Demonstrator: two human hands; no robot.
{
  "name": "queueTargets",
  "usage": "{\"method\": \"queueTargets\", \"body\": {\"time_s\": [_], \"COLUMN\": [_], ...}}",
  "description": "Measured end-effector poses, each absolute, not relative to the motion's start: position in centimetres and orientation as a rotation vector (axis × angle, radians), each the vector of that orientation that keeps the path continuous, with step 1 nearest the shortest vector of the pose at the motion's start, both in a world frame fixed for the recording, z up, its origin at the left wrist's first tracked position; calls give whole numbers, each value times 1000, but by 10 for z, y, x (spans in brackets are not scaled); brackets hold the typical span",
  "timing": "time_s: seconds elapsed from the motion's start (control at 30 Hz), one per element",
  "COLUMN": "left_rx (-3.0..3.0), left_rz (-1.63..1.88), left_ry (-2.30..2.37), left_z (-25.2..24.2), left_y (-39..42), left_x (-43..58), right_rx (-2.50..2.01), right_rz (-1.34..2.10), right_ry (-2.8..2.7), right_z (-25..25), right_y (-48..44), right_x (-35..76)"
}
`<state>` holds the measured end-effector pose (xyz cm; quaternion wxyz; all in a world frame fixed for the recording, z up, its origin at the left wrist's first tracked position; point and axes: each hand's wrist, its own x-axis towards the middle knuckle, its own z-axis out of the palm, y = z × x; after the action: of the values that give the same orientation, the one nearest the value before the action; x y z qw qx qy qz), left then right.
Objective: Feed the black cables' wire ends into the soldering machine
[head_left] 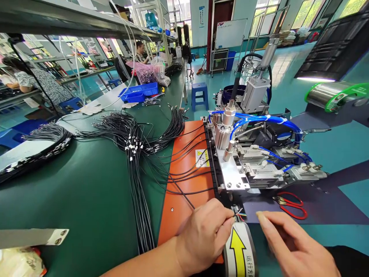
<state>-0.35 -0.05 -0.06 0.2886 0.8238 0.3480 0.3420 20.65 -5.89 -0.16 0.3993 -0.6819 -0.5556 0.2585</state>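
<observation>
Down at the near edge of the table [86, 192], the left hand [207, 231] has its grip pinched narrow on a black cable [184, 195], thumb and forefinger closed right at the tip. Holding that close, I'd say, steadies the short coloured wires [240, 214] that fan out of the end, just in front of the machine [245, 165]. The right hand [291, 246] hovers beside them, blurred, fingers loosely spread, grip wide, nothing in it that I can see.

Under the left hand, a yellow arrow label [238, 250] points towards the machine. The held cable runs back across the orange plate [184, 215], where other cables lie side by side with their ends at the machine's edge. Red-handled snips [291, 204] lie just past the right hand, within easy reach. Blue air hoses [259, 119] loop over the machine's cylinders. Further left, the bundle of black cables [135, 146] sprawls across the green top, near enough to draw from.
</observation>
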Motion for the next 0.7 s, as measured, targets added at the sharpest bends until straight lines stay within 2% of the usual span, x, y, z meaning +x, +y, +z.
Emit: {"method": "queueTargets", "body": {"time_s": [0.1,0.2,0.53,0.7], "left_rx": [2195,2199,2299,2412], "left_rz": [904,877,890,847], "left_ry": [933,942,903,837], "left_z": [1,3,5,9], "left_y": [-1,-2,-1,-1], "left_x": [-4,-4,-4,-4], "right_rx": [-1712,-1659,-1533,-1534], "right_rz": [1020,1210,1347,1202], "right_ry": [-1263,-1197,-1364,-1659], "right_z": [-3,-4,16,28], "right_y": [-53,-48,-29,-23], "right_x": [212,206,200,196]}}
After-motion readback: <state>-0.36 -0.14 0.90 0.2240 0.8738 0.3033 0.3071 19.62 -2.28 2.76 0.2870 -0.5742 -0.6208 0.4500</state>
